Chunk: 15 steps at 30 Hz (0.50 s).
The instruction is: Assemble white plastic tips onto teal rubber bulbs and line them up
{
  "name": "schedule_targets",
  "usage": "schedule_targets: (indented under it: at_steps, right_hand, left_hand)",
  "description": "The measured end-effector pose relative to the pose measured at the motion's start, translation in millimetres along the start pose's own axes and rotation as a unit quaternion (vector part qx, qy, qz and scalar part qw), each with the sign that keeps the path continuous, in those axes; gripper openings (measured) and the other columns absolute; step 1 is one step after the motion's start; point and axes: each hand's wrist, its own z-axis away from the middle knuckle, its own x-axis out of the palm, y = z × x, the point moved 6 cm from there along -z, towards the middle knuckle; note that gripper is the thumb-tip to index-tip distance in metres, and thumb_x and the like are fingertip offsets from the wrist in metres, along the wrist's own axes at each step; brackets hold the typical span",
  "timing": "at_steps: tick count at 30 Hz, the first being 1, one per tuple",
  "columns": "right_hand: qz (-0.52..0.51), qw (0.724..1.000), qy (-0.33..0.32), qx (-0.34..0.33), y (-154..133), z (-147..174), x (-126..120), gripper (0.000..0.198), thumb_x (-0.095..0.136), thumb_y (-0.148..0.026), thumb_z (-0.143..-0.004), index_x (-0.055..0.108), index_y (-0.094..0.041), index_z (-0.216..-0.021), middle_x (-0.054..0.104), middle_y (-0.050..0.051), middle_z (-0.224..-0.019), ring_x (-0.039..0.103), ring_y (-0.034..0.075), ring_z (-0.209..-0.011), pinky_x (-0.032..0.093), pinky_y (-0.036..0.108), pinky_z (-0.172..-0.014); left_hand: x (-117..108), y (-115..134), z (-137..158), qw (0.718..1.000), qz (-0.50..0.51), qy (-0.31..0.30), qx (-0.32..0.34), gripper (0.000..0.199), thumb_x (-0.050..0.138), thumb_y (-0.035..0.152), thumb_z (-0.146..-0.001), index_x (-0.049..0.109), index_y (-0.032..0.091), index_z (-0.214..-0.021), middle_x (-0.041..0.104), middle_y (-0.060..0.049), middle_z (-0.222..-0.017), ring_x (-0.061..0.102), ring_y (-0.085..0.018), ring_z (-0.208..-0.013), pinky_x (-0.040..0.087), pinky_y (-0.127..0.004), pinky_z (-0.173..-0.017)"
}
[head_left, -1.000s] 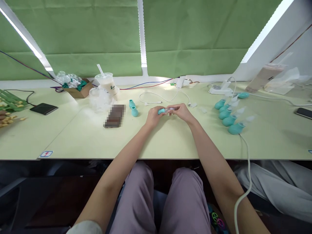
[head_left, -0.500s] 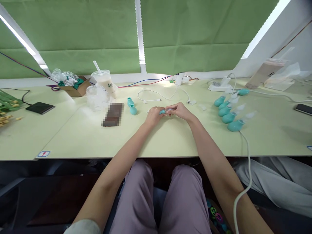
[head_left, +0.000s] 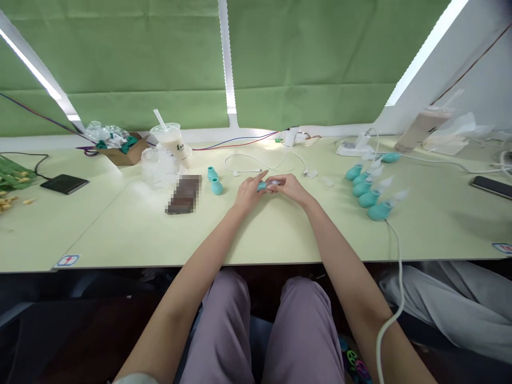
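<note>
My left hand [head_left: 248, 194] is closed around a teal rubber bulb [head_left: 261, 186], its index finger raised off it. Most of the bulb is hidden by the fingers. My right hand [head_left: 294, 188] pinches a translucent nozzle [head_left: 273, 183] at the bulb's neck. Whether the nozzle is seated in the neck I cannot tell. Left of my hands, two teal bulbs with open necks, a nearer one [head_left: 216, 186] and a farther one [head_left: 212, 173], stand on the table. To the right lies a row of several bulbs [head_left: 379, 211] fitted with clear pointed nozzles.
A blurred dark flat object [head_left: 184, 194] lies on the table [head_left: 160, 240] at left, before a plastic bag [head_left: 157, 168] and a drink cup [head_left: 172, 140]. A white cable [head_left: 244, 155] loops behind my hands. A power strip [head_left: 352, 149] and phone [head_left: 493, 186] are at right.
My left index finger has lifted from the bulb. Both hands stay together around the bulb and nozzle. The whole view has shifted slightly.
</note>
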Motion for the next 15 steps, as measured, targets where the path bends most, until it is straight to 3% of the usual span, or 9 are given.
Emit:
schedule_targets:
  at_steps: [4,7,9,12,15]
  right_hand:
    - [-0.006,0.999,0.033,0.000,3.2,-3.6,-7.6,0.049,0.073,-0.034,-0.064,0.066,-0.018,-0.109,0.069,0.005,-0.087,0.063,0.015,-0.069,0.054,0.032,-0.072]
    - [-0.065,0.991,0.110,-0.036,1.3,-6.6,-19.8,0.081,0.076,-0.038,-0.062,0.044,-0.030,-0.136,0.061,0.006,-0.117,0.064,0.014,-0.075,0.056,0.035,-0.075]
    - [-0.108,0.983,0.145,-0.037,2.7,-7.7,-21.4,0.091,0.077,-0.042,-0.060,0.035,-0.034,-0.140,0.057,0.006,-0.125,0.064,0.015,-0.083,0.055,0.036,-0.080]
    - [-0.129,0.987,0.095,0.004,6.2,-9.0,-1.9,0.076,0.076,-0.048,-0.061,0.050,-0.029,-0.130,0.060,0.007,-0.121,0.063,0.018,-0.093,0.053,0.036,-0.085]
    - [-0.129,0.991,0.017,0.030,3.8,-6.7,22.0,0.052,0.071,-0.055,-0.067,0.066,-0.025,-0.109,0.067,0.005,-0.110,0.062,0.019,-0.094,0.052,0.035,-0.085]
  left_hand:
    - [-0.9,-0.3,1.0,0.995,0.098,0.011,-0.002,0.063,0.060,0.033,-0.083,0.036,0.024,-0.140,0.061,-0.008,-0.107,0.055,-0.025,-0.103,0.041,-0.036,-0.089]
    - [0.1,0.5,0.6,0.978,0.207,0.023,0.010,0.059,0.049,0.031,-0.088,0.027,0.024,-0.142,0.058,-0.007,-0.107,0.055,-0.020,-0.099,0.040,-0.037,-0.091]
    - [1.1,-2.3,0.1,0.962,0.268,0.050,-0.007,0.058,0.047,0.031,-0.088,0.024,0.023,-0.141,0.057,-0.007,-0.107,0.055,-0.018,-0.098,0.041,-0.036,-0.092]
    - [5.4,-6.6,1.9,0.934,0.339,0.098,-0.044,0.056,0.045,0.034,-0.089,0.025,0.022,-0.140,0.055,-0.010,-0.116,0.053,-0.019,-0.109,0.040,-0.036,-0.098]
    - [17.1,-5.2,4.8,0.919,0.379,0.077,-0.074,0.047,0.034,0.040,-0.094,0.031,0.025,-0.139,0.044,-0.011,-0.138,0.041,-0.019,-0.130,0.037,-0.035,-0.105]
